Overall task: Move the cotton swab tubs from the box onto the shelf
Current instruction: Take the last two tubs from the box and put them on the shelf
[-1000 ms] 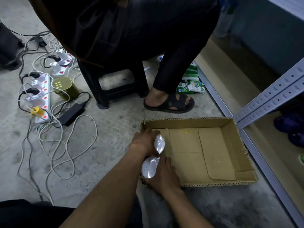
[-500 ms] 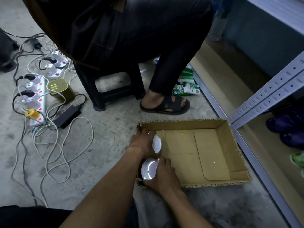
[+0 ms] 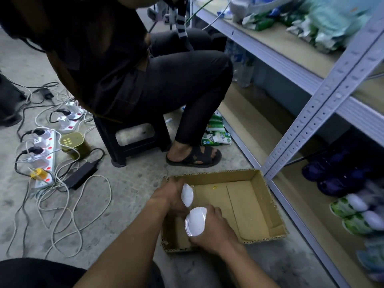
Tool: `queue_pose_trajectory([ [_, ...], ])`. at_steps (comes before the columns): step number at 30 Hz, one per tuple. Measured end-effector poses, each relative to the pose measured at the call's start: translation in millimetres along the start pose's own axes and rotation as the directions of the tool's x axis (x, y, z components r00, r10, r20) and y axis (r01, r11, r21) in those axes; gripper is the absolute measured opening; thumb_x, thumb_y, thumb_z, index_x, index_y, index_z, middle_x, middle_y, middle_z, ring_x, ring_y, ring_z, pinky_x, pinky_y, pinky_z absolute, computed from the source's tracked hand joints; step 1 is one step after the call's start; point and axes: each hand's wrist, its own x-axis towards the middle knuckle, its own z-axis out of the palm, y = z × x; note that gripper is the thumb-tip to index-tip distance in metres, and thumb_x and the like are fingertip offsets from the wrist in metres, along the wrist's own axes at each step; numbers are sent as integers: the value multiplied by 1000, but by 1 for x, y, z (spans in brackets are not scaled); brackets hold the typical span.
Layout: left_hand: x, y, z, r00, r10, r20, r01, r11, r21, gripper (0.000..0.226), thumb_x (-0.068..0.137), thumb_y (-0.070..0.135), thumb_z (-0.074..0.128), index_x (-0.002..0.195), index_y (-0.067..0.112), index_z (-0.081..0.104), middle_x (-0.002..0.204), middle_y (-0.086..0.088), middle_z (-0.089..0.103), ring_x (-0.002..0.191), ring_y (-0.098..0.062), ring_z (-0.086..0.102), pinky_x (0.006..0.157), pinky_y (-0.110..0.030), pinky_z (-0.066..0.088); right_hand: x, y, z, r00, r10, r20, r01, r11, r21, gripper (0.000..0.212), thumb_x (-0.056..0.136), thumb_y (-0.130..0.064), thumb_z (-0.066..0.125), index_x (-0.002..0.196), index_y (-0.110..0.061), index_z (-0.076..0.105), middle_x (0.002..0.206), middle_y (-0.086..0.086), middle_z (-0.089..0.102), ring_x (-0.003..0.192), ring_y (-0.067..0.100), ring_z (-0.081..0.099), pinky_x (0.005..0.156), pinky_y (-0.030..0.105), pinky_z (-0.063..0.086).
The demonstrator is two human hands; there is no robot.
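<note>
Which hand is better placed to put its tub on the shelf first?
Probably the right hand: it grips its tub nearer the shelf; the left hand with its tub is farther.

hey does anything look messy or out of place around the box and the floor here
A few things. Small yellow crumbs lie scattered on the cardboard box floor. Green packets lie on the concrete beside the shelf rather than on it. White cables sprawl tangled around the power strips.
</note>
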Motion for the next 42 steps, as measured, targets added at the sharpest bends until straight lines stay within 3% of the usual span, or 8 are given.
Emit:
queue_pose_trajectory([
  [9,-44,50,-60,995,95,-24,-91,988,125,107,53,63,76,146,36,30,142,-4,38,128,-31,40,96,-44,47,-51,7,-102,996,-73,-58,72,997,-28,102,66,-54,79,145,-18,25,142,3,40,124,28,50,92,39,51],
  [14,-75,101,-95,985,169,-46,-156,965,210,111,41,75,63,142,40,34,133,0,44,122,-28,46,95,-45,49,-93,22,-177,981,-147,-125,138,987,-78,88,66,-51,78,137,-18,38,120,-3,49,117,27,53,79,17,45],
  [18,-104,157,-118,956,277,-93,-245,933,263,112,49,79,61,148,39,30,141,3,42,123,-25,47,96,-40,47,-136,41,-236,959,-163,-233,130,980,-151,102,61,-60,79,143,-21,32,140,2,39,114,26,49,83,38,49],
  [21,-128,208,-132,914,373,-161,-312,898,310,113,47,81,55,149,38,31,146,3,42,126,-21,48,100,-34,45,-180,59,-283,939,-155,-306,109,981,-163,106,64,-63,77,148,-19,30,146,2,31,121,28,48,85,39,47],
  [27,-171,317,-150,791,584,-184,-507,794,336,105,48,81,56,143,38,42,142,6,47,124,-16,51,102,-33,43,-289,106,-354,838,-109,-535,23,986,-164,91,66,-60,76,140,-20,41,134,4,45,116,28,53,92,45,51],
  [33,-208,423,-143,639,757,-136,-676,637,371,101,56,78,59,146,38,38,142,9,46,124,-15,50,98,-33,44,-379,163,-391,734,-16,-679,-42,997,-68,94,69,-58,75,148,-22,40,144,4,47,124,21,49,91,31,41],
  [37,-228,481,-133,529,838,-130,-754,535,381,98,61,72,63,148,32,38,144,6,45,127,-18,48,101,-33,40,-411,195,-399,698,84,-711,-157,987,-38,89,66,-59,73,142,-22,46,139,4,51,117,21,53,92,32,46],
  [42,-232,529,-118,492,865,-100,-785,490,380,94,69,59,72,150,26,37,148,0,44,132,-21,45,104,-30,37,-422,224,-394,704,234,-671,-298,954,20,96,57,-66,66,141,-24,45,141,1,48,119,23,53,98,42,49],
])
